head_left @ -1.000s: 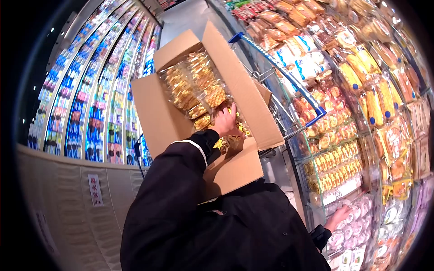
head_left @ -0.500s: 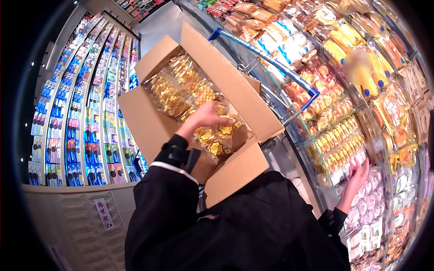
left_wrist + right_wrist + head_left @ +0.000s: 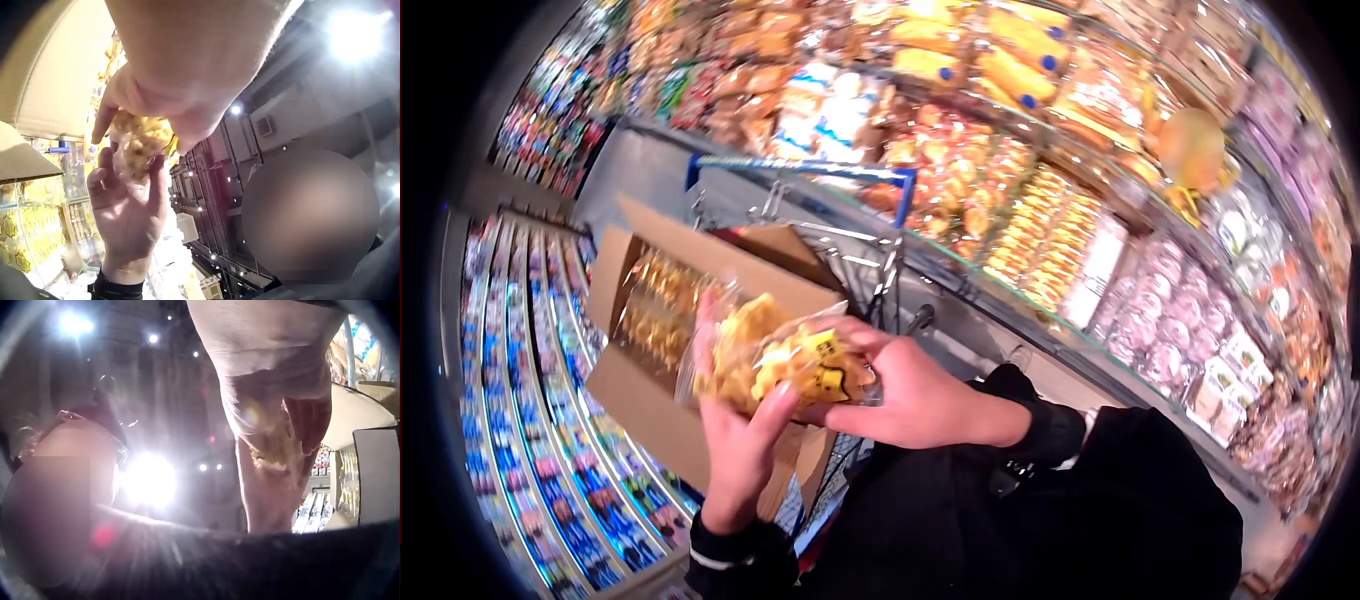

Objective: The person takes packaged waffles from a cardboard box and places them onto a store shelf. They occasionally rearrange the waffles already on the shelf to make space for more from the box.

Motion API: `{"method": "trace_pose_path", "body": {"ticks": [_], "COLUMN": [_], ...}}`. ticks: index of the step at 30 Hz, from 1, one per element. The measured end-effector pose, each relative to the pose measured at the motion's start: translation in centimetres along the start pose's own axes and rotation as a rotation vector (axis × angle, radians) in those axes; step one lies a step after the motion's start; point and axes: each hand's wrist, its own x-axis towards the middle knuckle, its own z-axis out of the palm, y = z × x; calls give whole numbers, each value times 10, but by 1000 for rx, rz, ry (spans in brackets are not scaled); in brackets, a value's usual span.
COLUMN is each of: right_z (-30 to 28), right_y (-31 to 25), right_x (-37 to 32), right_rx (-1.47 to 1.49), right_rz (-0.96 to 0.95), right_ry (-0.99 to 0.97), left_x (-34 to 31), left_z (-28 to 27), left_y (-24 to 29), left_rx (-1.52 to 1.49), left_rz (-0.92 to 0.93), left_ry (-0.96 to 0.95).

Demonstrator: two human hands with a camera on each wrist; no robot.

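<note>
Both hands hold clear plastic packs of yellow waffles (image 3: 785, 365) with a yellow label, in front of the person and over the edge of the cardboard box (image 3: 640, 400). My left hand (image 3: 735, 440) grips them from the left, its thumb across the front of the wrapper. From the right, my right hand (image 3: 910, 390) grips the label end, fingers over the top and thumb below. More bagged waffles (image 3: 655, 310) lie inside the box. In the left wrist view the waffles (image 3: 140, 140) sit between the two hands; the right wrist view shows only a small part of them.
The box stands in a shopping cart with a blue handle (image 3: 800, 165). Along the right runs a bakery shelf with a glass edge (image 3: 1000, 285), holding rows of yellow waffle packs (image 3: 1045, 235) and pink-white packs (image 3: 1170, 310). Shelves of blue packages (image 3: 530, 420) line the left.
My left hand has come up out of the box with waffle packs. My right hand has left the shelf side and now grips them too. The head view has turned toward the shelf.
</note>
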Motion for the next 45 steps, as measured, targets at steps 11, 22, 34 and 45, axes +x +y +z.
{"method": "trace_pose_path", "body": {"ticks": [11,22,34,45], "right_z": [-116,-344,-422,-400], "right_y": [-6,73,155,171], "right_x": [-68,-164,-138,-151], "right_rx": [569,-1229,-1662,-1371], "right_rz": [47,588,1046,889], "right_ry": [-310,583,316,757], "left_x": [-39,-20,11,54], "left_z": [45,141,154,145], "left_y": [47,-45,-98,-133], "left_rx": [-30,9,-278,-435], "left_rz": [-568,-808,-843,-603], "left_ry": [-152,-391,-447,-435]}}
